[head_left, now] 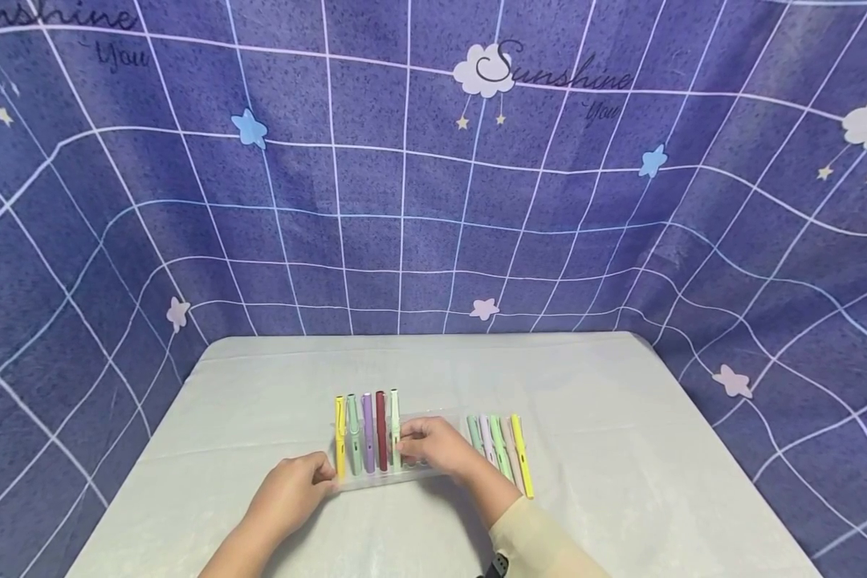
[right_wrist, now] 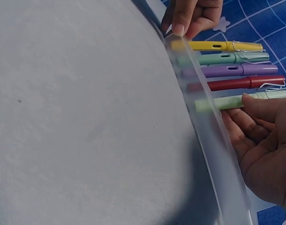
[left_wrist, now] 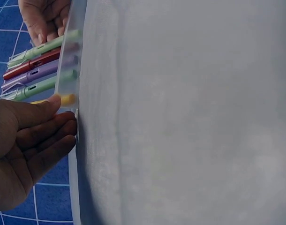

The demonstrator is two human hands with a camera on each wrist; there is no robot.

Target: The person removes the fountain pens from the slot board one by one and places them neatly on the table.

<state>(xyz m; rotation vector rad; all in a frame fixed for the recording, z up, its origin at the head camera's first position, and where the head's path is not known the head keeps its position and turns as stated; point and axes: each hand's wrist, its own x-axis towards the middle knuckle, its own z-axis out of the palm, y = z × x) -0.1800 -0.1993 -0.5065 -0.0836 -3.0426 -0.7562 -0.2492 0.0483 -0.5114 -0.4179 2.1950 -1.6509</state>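
A clear plastic pen tray (head_left: 376,482) holds a row of capped pens. From the left they are a yellow pen (head_left: 340,437), a green pen (head_left: 355,437), a purple pen (head_left: 368,441), a dark red pen (head_left: 381,433) and a pale green pen (head_left: 395,413). My right hand (head_left: 437,445) pinches the pale green pen (right_wrist: 229,102) between thumb and fingers, its lower end inside the tray. At the tray's left end, my left hand (head_left: 292,490) grips the corner beside the yellow pen, thumb on the front edge in the right wrist view.
Right of the tray, several loose pens lie side by side on the white-covered table (head_left: 621,449), with a bright yellow pen (head_left: 522,457) outermost. My right forearm passes close to them. A blue-purple grid curtain (head_left: 433,185) rises around the table's back and sides.
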